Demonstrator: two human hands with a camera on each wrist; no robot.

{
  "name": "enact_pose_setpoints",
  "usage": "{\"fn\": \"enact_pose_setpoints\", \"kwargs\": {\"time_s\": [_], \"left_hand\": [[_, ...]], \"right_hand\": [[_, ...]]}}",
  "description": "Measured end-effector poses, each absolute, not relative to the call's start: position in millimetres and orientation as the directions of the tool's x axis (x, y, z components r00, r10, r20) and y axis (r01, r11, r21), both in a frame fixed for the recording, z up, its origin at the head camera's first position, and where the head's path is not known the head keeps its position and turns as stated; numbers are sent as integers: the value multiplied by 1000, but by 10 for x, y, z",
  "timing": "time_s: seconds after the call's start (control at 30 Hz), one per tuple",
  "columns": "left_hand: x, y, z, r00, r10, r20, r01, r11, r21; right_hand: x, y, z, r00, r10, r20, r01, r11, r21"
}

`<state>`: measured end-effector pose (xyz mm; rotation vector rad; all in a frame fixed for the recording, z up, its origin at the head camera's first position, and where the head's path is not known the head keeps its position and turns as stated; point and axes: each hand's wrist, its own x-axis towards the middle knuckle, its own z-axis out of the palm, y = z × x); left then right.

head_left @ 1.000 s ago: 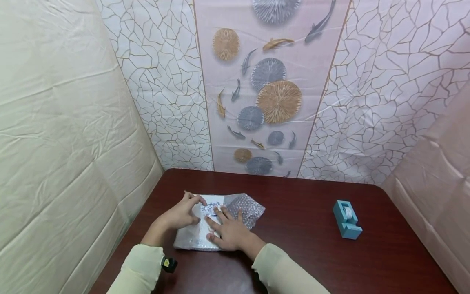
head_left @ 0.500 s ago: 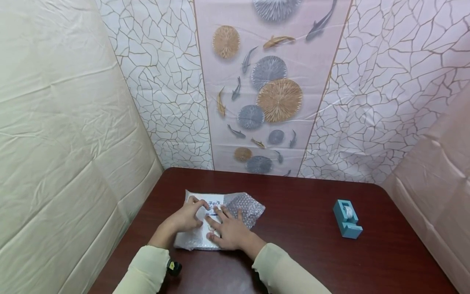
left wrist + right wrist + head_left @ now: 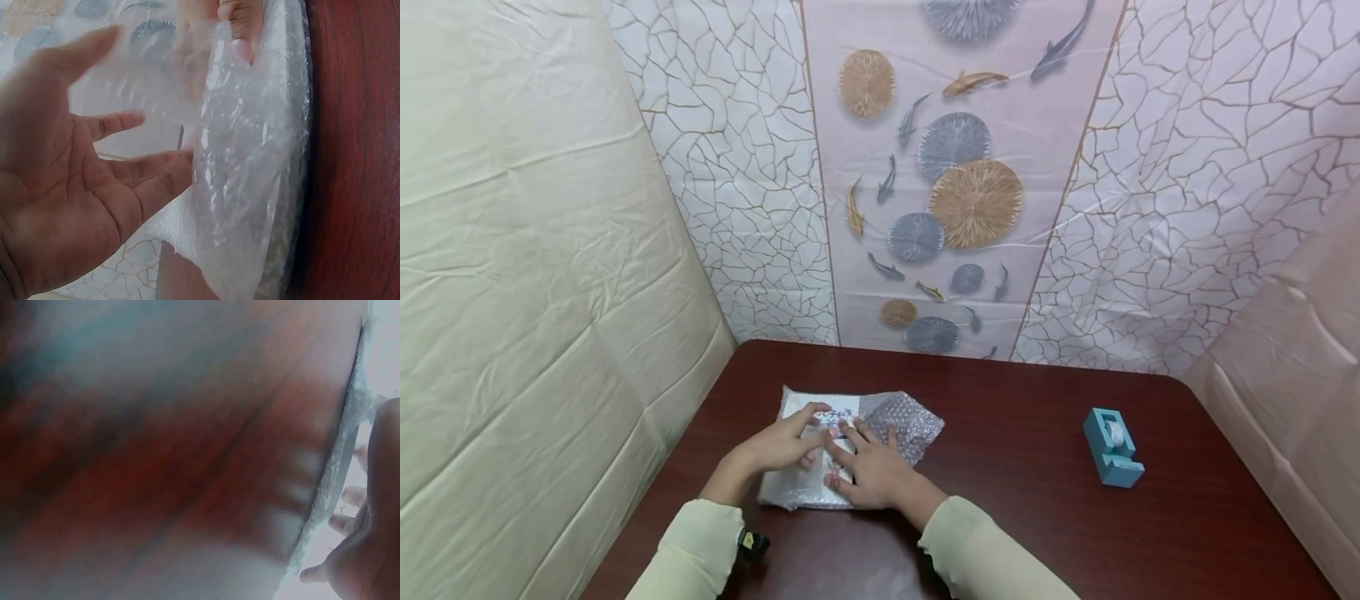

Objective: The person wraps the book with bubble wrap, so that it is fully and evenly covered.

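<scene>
A flat white book-like item [image 3: 842,407] with blue lettering lies on the table, partly covered by bubble wrap [image 3: 782,487]. My right hand [image 3: 874,472] rests on it with fingers spread, pressing the lettered face and the wrap's inner edge. Over the left half hovers my left hand [image 3: 778,443], its fingers stretched toward the right hand. In the left wrist view, the left hand [image 3: 81,156] has thumb and fingers apart, with fingertips right at the loose bubble wrap [image 3: 244,156]. The right wrist view shows the right hand [image 3: 369,531] beside the wrapped edge [image 3: 334,462].
A loose flap of bubble wrap [image 3: 910,421] sticks out to the right of the item. Farther right on the dark red table [image 3: 1000,450] stands a teal tape dispenser [image 3: 1112,447] with a roll in it. Patterned cloth [image 3: 760,208] hangs behind the table.
My left hand has moved from the item's upper left corner to the right, over its middle, and its fingers have straightened. The right hand stays pressed in place.
</scene>
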<state>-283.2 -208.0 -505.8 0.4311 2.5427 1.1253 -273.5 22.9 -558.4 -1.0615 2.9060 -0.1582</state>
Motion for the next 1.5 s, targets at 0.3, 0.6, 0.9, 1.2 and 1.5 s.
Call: {"fn": "enact_pose_setpoints", "kwargs": {"time_s": [0.3,0.6,0.9,1.2,1.5], "left_hand": [[-2796,-2098,-5096,-898,425,-116,232,681,694],[-2794,-2087,-5092,-881,458,-121,289,723,627],[-2789,-2020,-5148,-879,470,-84,339,737,585],[-2774,-2042,-5158,-857,510,-78,373,716,590],[-2777,-2091,-5150,-821,562,-104,367,657,658]], "right_hand": [[-2783,246,-5601,-773,-635,11,-630,764,-140],[-2846,290,-5531,-770,-637,-18,-620,756,-208],[-2868,350,-5448,-740,-672,-34,-635,714,-296],[-2877,379,-5482,-722,-692,-16,-666,701,-254],[-2848,388,-5484,-717,-697,-30,-663,694,-280]]}}
